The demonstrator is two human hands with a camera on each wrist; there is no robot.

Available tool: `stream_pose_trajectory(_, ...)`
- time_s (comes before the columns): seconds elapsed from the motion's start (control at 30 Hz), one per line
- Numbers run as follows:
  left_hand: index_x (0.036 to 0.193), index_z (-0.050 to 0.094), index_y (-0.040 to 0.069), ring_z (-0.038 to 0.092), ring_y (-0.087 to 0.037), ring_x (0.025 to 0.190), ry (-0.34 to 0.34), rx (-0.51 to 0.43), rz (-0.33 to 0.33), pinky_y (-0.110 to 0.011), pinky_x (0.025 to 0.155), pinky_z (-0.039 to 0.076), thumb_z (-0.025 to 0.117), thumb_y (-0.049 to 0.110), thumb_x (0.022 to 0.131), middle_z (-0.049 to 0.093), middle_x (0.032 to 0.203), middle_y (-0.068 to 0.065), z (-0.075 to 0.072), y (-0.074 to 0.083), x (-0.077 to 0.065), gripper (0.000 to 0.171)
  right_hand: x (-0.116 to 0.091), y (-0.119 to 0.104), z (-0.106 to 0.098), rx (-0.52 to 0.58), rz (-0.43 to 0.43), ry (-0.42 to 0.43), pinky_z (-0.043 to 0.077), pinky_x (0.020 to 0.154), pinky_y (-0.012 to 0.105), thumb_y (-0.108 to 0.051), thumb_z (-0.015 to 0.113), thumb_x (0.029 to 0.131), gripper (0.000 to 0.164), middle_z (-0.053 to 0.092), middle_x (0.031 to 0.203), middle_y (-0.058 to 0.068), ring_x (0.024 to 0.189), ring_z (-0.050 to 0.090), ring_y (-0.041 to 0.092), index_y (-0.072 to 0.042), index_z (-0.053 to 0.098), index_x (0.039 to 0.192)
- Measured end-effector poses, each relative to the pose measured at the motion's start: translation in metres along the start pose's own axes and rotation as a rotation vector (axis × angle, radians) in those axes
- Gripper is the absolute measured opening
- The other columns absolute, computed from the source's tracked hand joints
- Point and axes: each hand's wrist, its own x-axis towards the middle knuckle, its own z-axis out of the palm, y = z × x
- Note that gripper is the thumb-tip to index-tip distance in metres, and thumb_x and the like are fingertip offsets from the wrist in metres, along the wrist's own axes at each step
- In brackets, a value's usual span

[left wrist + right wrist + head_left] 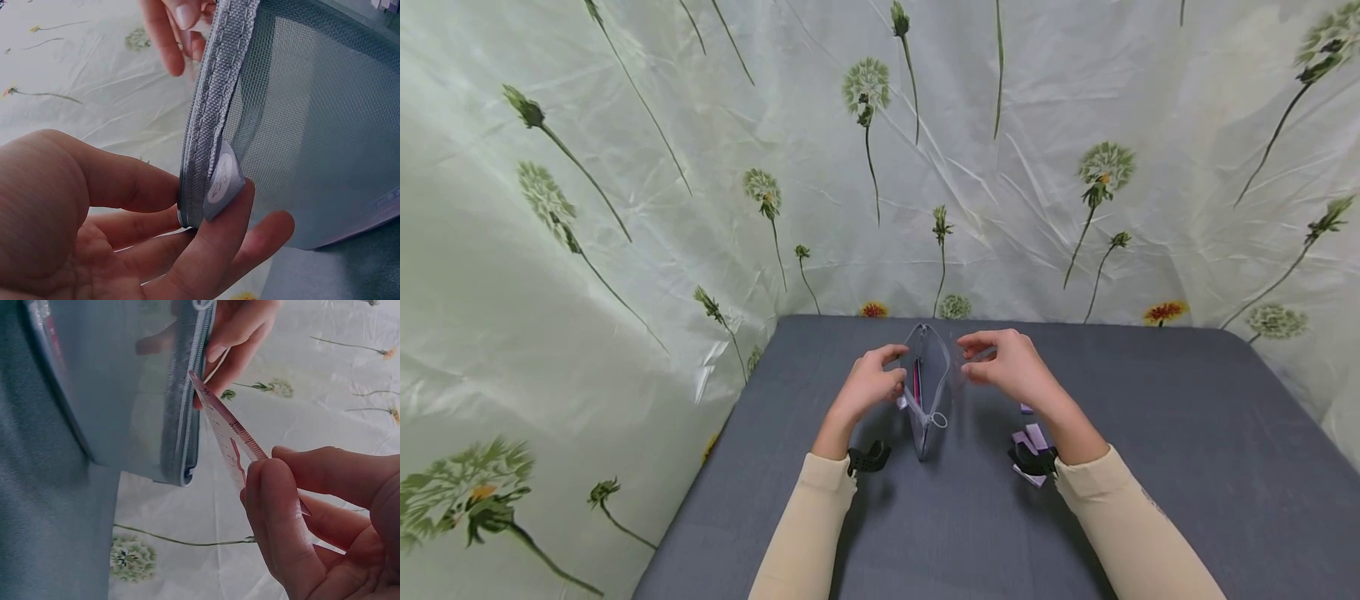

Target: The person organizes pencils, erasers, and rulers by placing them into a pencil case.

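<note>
A grey mesh zip pouch [922, 440] stands upright on the table, its zip side gaping at the top. Inside it lies something slim with red and dark stripes [917, 385]. My left hand [871, 383] pinches the zip edge [209, 106] between thumb and fingers, beside a small white label [224, 178]. A clear triangular ruler [239, 430] with pink markings is pinched in my right hand [1003, 367]. In the right wrist view, the ruler's pointed tip overlaps the zip edge. A ring-shaped zip pull [939, 420] hangs at the pouch's near end.
Several small purple and white pieces [1036, 437] lie on the dark grey table [955, 533], below my right wrist. Another purple piece [1026, 408] is a bit farther back. Behind the table hangs a pale curtain [1000, 208] with a dandelion print.
</note>
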Motion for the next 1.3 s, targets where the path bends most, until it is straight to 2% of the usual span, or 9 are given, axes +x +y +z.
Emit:
stream_pose_trajectory(0.2, 0.145, 0.054, 0.009, 0.065, -0.02, 0.069, 0.001, 0.009, 0.001, -0.04, 0.065, 0.058, 0.056, 0.008, 0.098, 0.05, 0.149, -0.012, 0.001, 0.0, 0.001, 0.047, 0.005, -0.01, 0.0, -0.039, -0.025, 0.008, 0.059, 0.073, 0.039, -0.01, 0.076, 0.088, 0.041, 0.07, 0.115, 0.014, 0.089, 0.071, 0.02, -0.008, 0.069, 0.129)
stream_pose_trajectory(0.37, 0.144, 0.055, 0.008, 0.066, -0.019, 0.07, 0.016, 0.039, 0.002, -0.037, 0.065, 0.058, 0.057, 0.01, 0.097, 0.052, 0.147, -0.012, 0.002, 0.002, 0.001, 0.047, 0.011, -0.016, 0.006, -0.018, -0.024, 0.01, 0.059, 0.073, 0.035, -0.013, 0.076, 0.088, 0.04, 0.07, 0.111, 0.01, 0.091, 0.071, 0.02, -0.011, 0.07, 0.128)
stream_pose_trajectory(0.53, 0.143, 0.056, 0.009, 0.066, -0.019, 0.07, 0.015, 0.048, 0.005, -0.034, 0.062, 0.056, 0.057, 0.01, 0.096, 0.054, 0.144, -0.013, 0.003, 0.003, 0.001, 0.047, 0.02, -0.016, 0.016, -0.013, -0.024, -0.007, 0.059, 0.074, 0.037, -0.014, 0.075, 0.091, 0.041, 0.07, 0.11, 0.01, 0.09, 0.071, 0.02, -0.006, 0.068, 0.13)
stream_pose_trajectory(0.77, 0.143, 0.056, 0.008, 0.066, -0.022, 0.072, 0.014, 0.058, -0.002, -0.034, 0.063, 0.056, 0.056, 0.01, 0.097, 0.054, 0.144, -0.014, 0.002, 0.004, 0.0, 0.047, 0.026, -0.009, 0.026, -0.202, -0.035, -0.022, 0.054, 0.061, 0.035, -0.013, 0.074, 0.09, 0.04, 0.07, 0.104, 0.008, 0.071, 0.067, 0.017, -0.004, 0.069, 0.129)
stream_pose_trajectory(0.97, 0.142, 0.058, 0.011, 0.067, -0.022, 0.074, 0.025, 0.066, -0.01, -0.034, 0.063, 0.055, 0.056, 0.01, 0.097, 0.053, 0.146, -0.011, 0.001, 0.005, -0.001, 0.046, 0.03, -0.009, 0.032, -0.393, -0.05, -0.003, 0.05, 0.063, 0.034, -0.011, 0.076, 0.087, 0.036, 0.072, 0.095, 0.004, 0.076, 0.063, 0.016, -0.003, 0.073, 0.122)
stream_pose_trajectory(1.17, 0.142, 0.058, 0.015, 0.067, -0.021, 0.073, 0.02, 0.057, -0.023, -0.034, 0.063, 0.056, 0.056, 0.01, 0.097, 0.052, 0.147, -0.009, 0.001, 0.005, -0.001, 0.045, 0.032, -0.008, 0.036, -0.474, -0.013, -0.038, 0.047, 0.063, 0.035, -0.008, 0.073, 0.088, 0.034, 0.068, 0.092, 0.004, 0.074, 0.059, 0.018, -0.004, 0.073, 0.122)
stream_pose_trajectory(1.3, 0.144, 0.056, 0.012, 0.067, -0.021, 0.073, 0.017, 0.054, -0.028, -0.035, 0.063, 0.056, 0.055, 0.009, 0.097, 0.051, 0.148, -0.01, 0.001, 0.005, -0.001, 0.047, 0.032, -0.003, 0.04, -0.501, -0.022, -0.054, 0.045, 0.06, 0.033, -0.007, 0.072, 0.088, 0.035, 0.067, 0.09, 0.003, 0.071, 0.057, 0.017, -0.004, 0.073, 0.123)
